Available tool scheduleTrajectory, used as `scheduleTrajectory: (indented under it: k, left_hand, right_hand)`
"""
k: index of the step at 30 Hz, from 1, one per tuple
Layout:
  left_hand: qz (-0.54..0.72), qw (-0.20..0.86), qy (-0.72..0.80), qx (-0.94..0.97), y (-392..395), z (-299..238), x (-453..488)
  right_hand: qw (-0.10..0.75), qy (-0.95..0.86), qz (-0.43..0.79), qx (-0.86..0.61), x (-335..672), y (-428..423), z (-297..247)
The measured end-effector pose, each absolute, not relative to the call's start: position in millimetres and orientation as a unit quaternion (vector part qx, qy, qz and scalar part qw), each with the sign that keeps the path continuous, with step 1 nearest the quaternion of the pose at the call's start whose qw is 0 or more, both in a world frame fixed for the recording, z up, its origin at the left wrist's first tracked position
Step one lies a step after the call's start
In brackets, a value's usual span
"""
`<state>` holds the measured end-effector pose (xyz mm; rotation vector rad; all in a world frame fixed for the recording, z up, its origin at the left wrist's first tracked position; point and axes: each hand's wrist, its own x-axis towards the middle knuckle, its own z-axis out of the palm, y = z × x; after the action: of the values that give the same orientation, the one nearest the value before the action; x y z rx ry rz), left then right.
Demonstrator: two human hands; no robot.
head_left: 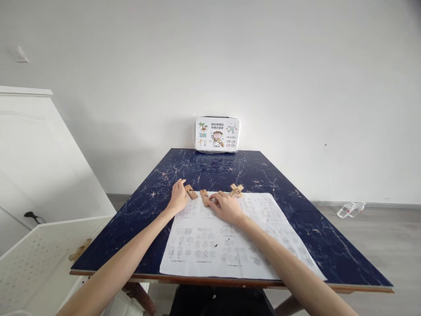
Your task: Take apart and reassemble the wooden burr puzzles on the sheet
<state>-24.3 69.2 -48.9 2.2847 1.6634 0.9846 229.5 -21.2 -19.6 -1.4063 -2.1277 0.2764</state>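
Note:
My left hand (pixel 179 195) rests near the sheet's far left corner, its fingers bent against a notched wooden puzzle piece (pixel 191 193); part of that piece is hidden by the hand. To its right lies another wooden puzzle piece (pixel 204 197), slanted, with a dark mark near its top. The curled thumb and fingers of my right hand (pixel 226 207) are closed at this second piece's right edge. Beyond my right hand, several wooden pieces joined in a cross shape (pixel 237 190) sit at the paper's far edge. Under both hands spreads a white instruction sheet (pixel 197 259) with printed diagrams.
A white case with cartoon prints (pixel 217 134) stands against the wall at the back of the blue marbled table (pixel 158 193). White perforated baskets (pixel 66 237) are at the left, near a white cabinet (pixel 36 153). Clear plastic bottles (pixel 350 210) lie on the floor at right.

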Motion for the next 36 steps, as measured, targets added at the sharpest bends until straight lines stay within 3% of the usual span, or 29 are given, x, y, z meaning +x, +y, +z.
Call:
scheduleTrajectory:
  k: [11, 23, 36]
  left_hand:
    - [0.324, 0.071, 0.569, 0.752, 57.0, -40.5, -13.8]
    - [0.244, 0.074, 0.483, 0.838, 32.3, -13.6, -4.3]
    - [0.202, 0.082, 0.457, 0.863, 28.8, -8.8, -1.7]
  right_hand:
    - [0.273, -0.823, 0.1, -0.488, 229.5, -21.1, -23.2]
    - [0.26, -0.846, 0.089, -0.458, 231.3, -25.2, -17.6]
    - [0.291, -0.832, 0.104, -0.461, 229.1, -21.7, -21.9]
